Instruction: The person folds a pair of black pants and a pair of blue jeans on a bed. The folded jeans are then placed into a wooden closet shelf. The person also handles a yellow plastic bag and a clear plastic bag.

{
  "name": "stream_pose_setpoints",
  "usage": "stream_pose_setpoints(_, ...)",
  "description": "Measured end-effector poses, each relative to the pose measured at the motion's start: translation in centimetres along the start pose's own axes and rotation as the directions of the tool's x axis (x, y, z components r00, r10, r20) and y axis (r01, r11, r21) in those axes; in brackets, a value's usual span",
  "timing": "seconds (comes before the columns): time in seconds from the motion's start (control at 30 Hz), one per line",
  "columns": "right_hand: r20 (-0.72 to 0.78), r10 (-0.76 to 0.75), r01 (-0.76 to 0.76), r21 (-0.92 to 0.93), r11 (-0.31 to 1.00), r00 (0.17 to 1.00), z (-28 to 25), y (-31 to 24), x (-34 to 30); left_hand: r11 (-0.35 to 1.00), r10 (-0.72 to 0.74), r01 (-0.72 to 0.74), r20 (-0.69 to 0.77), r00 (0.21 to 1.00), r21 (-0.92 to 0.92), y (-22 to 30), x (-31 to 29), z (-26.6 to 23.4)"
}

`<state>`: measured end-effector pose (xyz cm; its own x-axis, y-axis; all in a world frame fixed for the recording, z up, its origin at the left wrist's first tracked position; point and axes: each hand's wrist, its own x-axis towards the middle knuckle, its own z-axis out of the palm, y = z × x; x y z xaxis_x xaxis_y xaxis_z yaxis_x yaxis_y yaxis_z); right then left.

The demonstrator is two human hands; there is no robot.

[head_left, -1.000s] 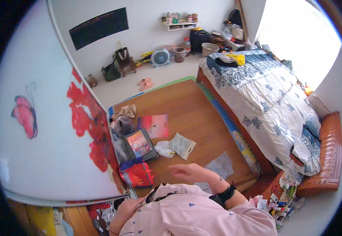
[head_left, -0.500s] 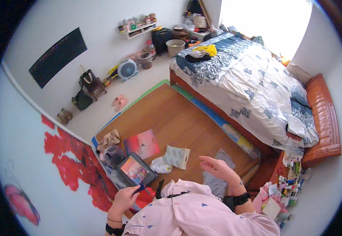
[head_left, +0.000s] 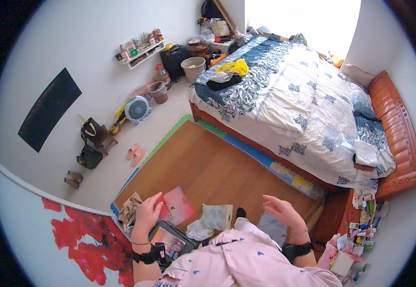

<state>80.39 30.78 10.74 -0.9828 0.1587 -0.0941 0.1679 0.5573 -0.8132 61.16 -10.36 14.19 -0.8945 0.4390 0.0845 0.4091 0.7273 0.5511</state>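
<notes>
Left hand (head_left: pixel 148 211) is up over the messy side of the mat, fingers loosely bent with a bit of a gap between them; right hand (head_left: pixel 284 213) is relaxed too, fingers half extended and the thumb side apart. Nearest the left one, just to its right, is the pink-red folder (head_left: pixel 178 204), and the dark case (head_left: pixel 185 244) with a colorful booklet (head_left: pixel 166 241) on top sits below it, toward the body. The pale packet (head_left: pixel 217 216) and white plastic bag (head_left: pixel 197 230) lie between the hands, and the grey cloth (head_left: pixel 271 228) is just below and left of the right hand. For moving room, the broad brown mat (head_left: pixel 193 160) stretches out ahead of both hands to its green and blue border. Tightest edge is the flowered white panel (head_left: pixel 86 239), close on the left hand's left; the bed (head_left: pixel 284 105) walls things off ahead and to the right of the right hand. Hard-to-see stuff: left hand and wrist cover part of the beige cloth (head_left: pixel 129 206), left forearm and pink shirt (head_left: pixel 236 258) cut off the case, and the clutter (head_left: pixel 361 234) right of the right hand mostly blurs together. Can't tell how high either hand hovers.
</notes>
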Motion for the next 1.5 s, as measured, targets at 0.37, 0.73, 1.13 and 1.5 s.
stream_pose_setpoints(0.37, 0.071, 0.014, -0.023, 0.127, 0.992, 0.997, -8.0, 3.8, 18.2, 0.994, -0.005, 0.026, 0.189, 0.982, -0.109, 4.3, 18.0, 2.8)
stream_pose_setpoints(0.73, 0.123, -0.001, -0.024, 0.196, 0.980, 0.992, -6.9, 2.6, 40.9, 0.994, -0.019, 0.038, 0.181, 0.983, -0.104, -6.4, 38.6, 2.5)
stream_pose_setpoints(1.13, 0.003, 0.157, -0.149, 0.319, 0.936, 0.988, -3.6, 7.2, 61.7, 0.961, 0.276, -0.251, 0.479, 0.833, -0.118, -10.4, 63.6, 4.7)
stream_pose_setpoints(1.5, 0.137, 0.470, -0.411, 0.726, 0.551, 0.872, -7.8, 16.1, 77.3, 0.926, 0.367, -0.351, 0.537, 0.759, -0.136, -7.6, 79.3, 10.6)
